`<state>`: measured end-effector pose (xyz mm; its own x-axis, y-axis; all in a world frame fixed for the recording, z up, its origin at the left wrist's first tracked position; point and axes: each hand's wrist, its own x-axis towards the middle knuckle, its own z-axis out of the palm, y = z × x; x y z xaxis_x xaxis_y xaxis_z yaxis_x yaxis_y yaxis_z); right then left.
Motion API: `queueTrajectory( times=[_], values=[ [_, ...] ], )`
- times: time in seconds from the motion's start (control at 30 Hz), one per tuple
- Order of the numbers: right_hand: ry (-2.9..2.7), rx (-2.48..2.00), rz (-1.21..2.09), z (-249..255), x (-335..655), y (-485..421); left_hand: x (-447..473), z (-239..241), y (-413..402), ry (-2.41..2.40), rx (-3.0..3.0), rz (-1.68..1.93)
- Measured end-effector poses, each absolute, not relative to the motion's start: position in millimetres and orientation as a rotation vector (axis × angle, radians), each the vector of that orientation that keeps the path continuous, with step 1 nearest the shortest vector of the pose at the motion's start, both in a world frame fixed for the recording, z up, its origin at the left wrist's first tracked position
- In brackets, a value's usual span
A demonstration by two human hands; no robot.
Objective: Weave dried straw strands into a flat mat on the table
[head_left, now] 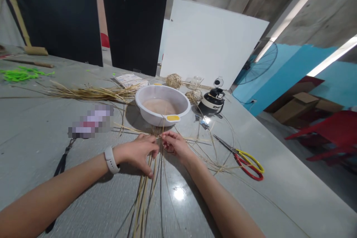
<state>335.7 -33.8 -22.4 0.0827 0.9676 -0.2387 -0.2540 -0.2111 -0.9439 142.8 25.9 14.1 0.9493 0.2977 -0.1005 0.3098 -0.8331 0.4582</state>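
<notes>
Long thin bamboo strips (143, 200) run along the grey table towards me, and others cross them just in front of the basin. My left hand (139, 152), with a pale watch band on its wrist, bends its fingers over the strips at the crossing and holds them down; its thumb stands apart. Right beside it, my right hand (174, 145) pinches a strip between thumb and fingers. The hands nearly meet, and their fingertips partly hide the crossing. A white basin (141, 106) of cloudy water with yellow grips stands just beyond.
Scissors (242, 160) with red and yellow handles lie at right among loose strips. A black jug (211, 102) and woven balls (173, 80) stand behind. At left are a strip bundle (92, 92), a blurred item with a strap (92, 121) and green pieces (21, 74).
</notes>
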Motion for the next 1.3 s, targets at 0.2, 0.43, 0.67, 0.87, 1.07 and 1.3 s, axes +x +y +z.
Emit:
queueTrajectory(
  times=[0.2, 0.43, 0.67, 0.87, 1.07, 1.3],
  values=[
    [-0.85, -1.229, 1.378, -23, 336, -34, 149, 10, 23, 0.47, 2.693, 0.202],
    [-0.828, -1.227, 1.383, -20, 334, -34, 154, -5, 32, 0.4, 2.701, 0.624],
    [-0.786, -1.202, 1.386, -22, 335, -33, 160, -21, 44, 0.644, 2.161, 0.825],
    [-0.862, -1.188, 1.415, -18, 338, -34, 163, -24, 49, 0.809, 1.898, 0.817],
    [-1.217, -1.249, 1.336, -20, 334, -37, 163, -23, 49, 0.779, 1.765, 0.675],
    [-1.412, -1.29, 1.214, -25, 329, -36, 134, 6, 71, 0.571, 1.619, 0.26]
  ],
)
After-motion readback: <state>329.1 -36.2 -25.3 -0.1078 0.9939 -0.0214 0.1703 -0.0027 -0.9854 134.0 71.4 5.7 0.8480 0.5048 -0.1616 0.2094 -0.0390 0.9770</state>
